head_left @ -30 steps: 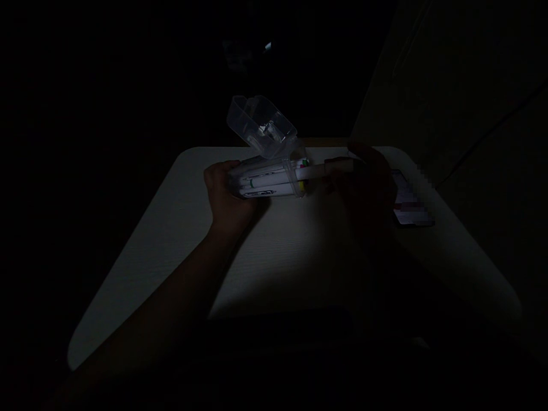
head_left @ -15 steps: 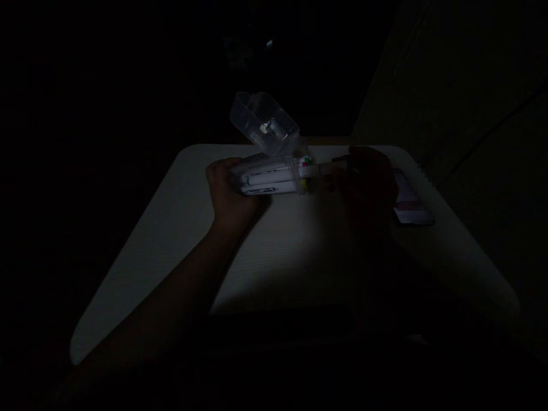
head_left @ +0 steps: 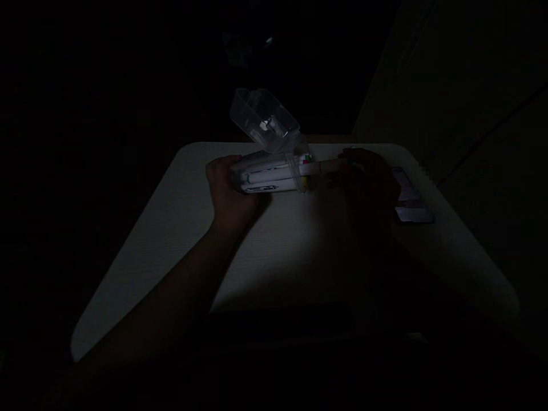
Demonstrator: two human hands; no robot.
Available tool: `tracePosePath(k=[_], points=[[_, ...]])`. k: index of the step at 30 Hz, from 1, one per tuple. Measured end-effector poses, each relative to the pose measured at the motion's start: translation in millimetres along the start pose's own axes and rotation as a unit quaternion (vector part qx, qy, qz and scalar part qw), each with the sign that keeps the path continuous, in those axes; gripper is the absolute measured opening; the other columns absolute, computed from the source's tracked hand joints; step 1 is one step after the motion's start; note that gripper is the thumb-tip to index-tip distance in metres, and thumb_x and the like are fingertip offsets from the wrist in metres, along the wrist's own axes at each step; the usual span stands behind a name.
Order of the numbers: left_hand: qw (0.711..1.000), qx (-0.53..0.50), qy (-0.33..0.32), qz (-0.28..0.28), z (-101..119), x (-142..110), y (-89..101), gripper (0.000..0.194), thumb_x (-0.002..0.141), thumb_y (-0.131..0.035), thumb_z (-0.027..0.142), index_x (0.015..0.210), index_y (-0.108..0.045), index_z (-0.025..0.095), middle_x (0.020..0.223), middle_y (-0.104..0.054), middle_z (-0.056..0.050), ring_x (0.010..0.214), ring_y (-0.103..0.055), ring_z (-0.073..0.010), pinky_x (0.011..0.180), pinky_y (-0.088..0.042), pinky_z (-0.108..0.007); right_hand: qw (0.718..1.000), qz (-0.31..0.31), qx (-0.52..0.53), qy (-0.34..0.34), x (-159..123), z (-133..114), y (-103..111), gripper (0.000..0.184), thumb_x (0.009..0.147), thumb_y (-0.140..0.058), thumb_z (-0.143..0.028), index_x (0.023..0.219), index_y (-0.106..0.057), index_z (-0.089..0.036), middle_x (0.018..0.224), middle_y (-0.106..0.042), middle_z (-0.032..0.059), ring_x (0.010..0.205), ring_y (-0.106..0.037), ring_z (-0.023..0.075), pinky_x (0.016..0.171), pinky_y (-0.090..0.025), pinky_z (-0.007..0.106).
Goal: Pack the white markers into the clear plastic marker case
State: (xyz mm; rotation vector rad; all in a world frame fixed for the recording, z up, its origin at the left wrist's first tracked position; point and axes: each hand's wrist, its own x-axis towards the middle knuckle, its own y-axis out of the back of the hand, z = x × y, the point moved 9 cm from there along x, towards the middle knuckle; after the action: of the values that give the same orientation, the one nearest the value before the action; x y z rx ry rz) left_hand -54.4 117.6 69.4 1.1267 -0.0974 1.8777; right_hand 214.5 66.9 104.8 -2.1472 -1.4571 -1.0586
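In the dim head view my left hand (head_left: 225,191) is wrapped round the far left end of a clear plastic case (head_left: 297,171). The case lies tilted on its side, its mouth facing right and its hinged lid (head_left: 265,120) swung up and back. Inside are several white markers (head_left: 268,175) with coloured ends, green, red and yellow among them. One white marker (head_left: 329,166) sticks out of the mouth to the right. My right hand (head_left: 370,177), deep in shadow, has its fingers closed at that marker's outer end.
A pale table (head_left: 171,240) with rounded corners lies under both hands. A phone (head_left: 413,197) with a lit screen rests on it, right of my right hand. Beyond the table's far edge it is nearly black, and a thin cable (head_left: 475,145) runs at the right.
My right hand's fingers have shifted slightly along the marker towards its outer end, so more of its white barrel shows. My left hand and the case hold almost still.
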Motion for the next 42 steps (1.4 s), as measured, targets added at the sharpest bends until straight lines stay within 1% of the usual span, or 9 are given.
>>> tracePosePath(k=[5,13,17,23,25,30,34,38,42], points=[[1.0,-0.011,0.012,-0.016,0.9,0.3,-0.6,0.07,0.056,-0.086,0.014,0.116,-0.051,0.027,0.12,-0.054,-0.009,0.121,-0.056,-0.0336,0.106,-0.05,-0.056,0.995,0.064,-0.039,0.06,-1.6,-5.2,7.4,0.026,0.097,-0.061,-0.048,0.115,-0.067,-0.029,0.104,-0.073,0.0027,0.083,-0.075,0.0154,0.068,-0.064,0.029],[1.0,-0.005,0.004,-0.013,-0.9,0.1,-2.0,0.065,0.059,-0.085,0.019,0.113,-0.052,0.028,0.121,-0.054,-0.01,0.121,-0.055,-0.0337,0.107,-0.05,-0.055,0.997,0.053,-0.002,0.048,1.7,3.9,7.6,0.03,0.093,-0.064,-0.052,0.113,-0.066,-0.029,0.106,-0.071,0.0025,0.091,-0.074,0.0175,0.075,-0.065,0.034],[1.0,0.001,0.006,-0.006,-1.3,0.1,-1.3,0.067,0.058,-0.085,0.018,0.115,-0.052,0.026,0.122,-0.054,-0.009,0.121,-0.057,-0.0316,0.105,-0.051,-0.052,0.996,0.069,0.0,0.052,0.2,3.8,10.2,0.031,0.089,-0.07,-0.053,0.11,-0.067,-0.03,0.102,-0.073,0.0007,0.087,-0.074,0.0172,0.073,-0.065,0.035],[1.0,0.008,0.002,-0.011,0.4,1.5,-1.5,0.063,0.059,-0.085,0.019,0.112,-0.051,0.023,0.121,-0.054,-0.009,0.121,-0.057,-0.0314,0.106,-0.049,-0.052,0.999,0.023,-0.019,0.015,-0.8,-1.1,4.5,0.027,0.094,-0.062,-0.051,0.109,-0.069,-0.029,0.107,-0.074,0.0019,0.094,-0.075,0.0185,0.085,-0.066,0.04],[1.0,0.002,0.006,-0.014,-0.2,1.3,-1.9,0.063,0.059,-0.084,0.018,0.112,-0.051,0.024,0.122,-0.054,-0.009,0.121,-0.057,-0.0321,0.106,-0.049,-0.052,0.999,0.019,-0.028,0.009,-0.4,-4.5,4.6,0.024,0.094,-0.062,-0.05,0.106,-0.07,-0.03,0.105,-0.076,0.0011,0.091,-0.075,0.0171,0.083,-0.066,0.037],[1.0,0.007,0.01,-0.016,0.8,0.8,-1.9,0.066,0.056,-0.083,0.017,0.114,-0.051,0.025,0.122,-0.054,-0.01,0.121,-0.056,-0.0324,0.106,-0.049,-0.052,0.999,0.018,-0.02,0.044,-0.1,-12.5,3.0,0.02,0.093,-0.066,-0.047,0.101,-0.073,-0.03,0.099,-0.077,0.0,0.083,-0.075,0.0148,0.066,-0.064,0.027],[1.0,-0.013,0.013,-0.015,2.5,1.3,-1.7,0.064,0.056,-0.083,0.017,0.111,-0.052,0.025,0.121,-0.053,-0.01,0.122,-0.055,-0.0335,0.106,-0.048,-0.054,0.999,0.005,-0.03,0.045,-0.4,-11.9,0.0,0.024,0.094,-0.063,-0.048,0.102,-0.074,-0.028,0.101,-0.077,0.002,0.088,-0.074,0.0161,0.068,-0.064,0.027],[0.999,-0.01,0.029,-0.02,1.5,2.1,-1.7,0.064,0.054,-0.083,0.018,0.109,-0.052,0.024,0.122,-0.054,-0.01,0.121,-0.055,-0.0333,0.105,-0.048,-0.054,0.998,-0.038,-0.047,0.027,-0.4,-9.8,-7.1,0.023,0.097,-0.058,-0.043,0.105,-0.073,-0.028,0.106,-0.077,0.0021,0.089,-0.074,0.0157,0.07,-0.065,0.029],[0.999,-0.009,0.024,-0.029,5.4,2.9,-0.8,0.057,0.058,-0.082,0.022,0.107,-0.053,0.021,0.122,-0.054,-0.01,0.12,-0.055,-0.0315,0.104,-0.048,-0.053,0.996,-0.015,-0.072,0.042,-0.7,-11.7,-4.0,0.023,0.097,-0.058,-0.044,0.104,-0.074,-0.028,0.102,-0.077,0.0018,0.087,-0.074,0.0146,0.07,-0.064,0.027]])
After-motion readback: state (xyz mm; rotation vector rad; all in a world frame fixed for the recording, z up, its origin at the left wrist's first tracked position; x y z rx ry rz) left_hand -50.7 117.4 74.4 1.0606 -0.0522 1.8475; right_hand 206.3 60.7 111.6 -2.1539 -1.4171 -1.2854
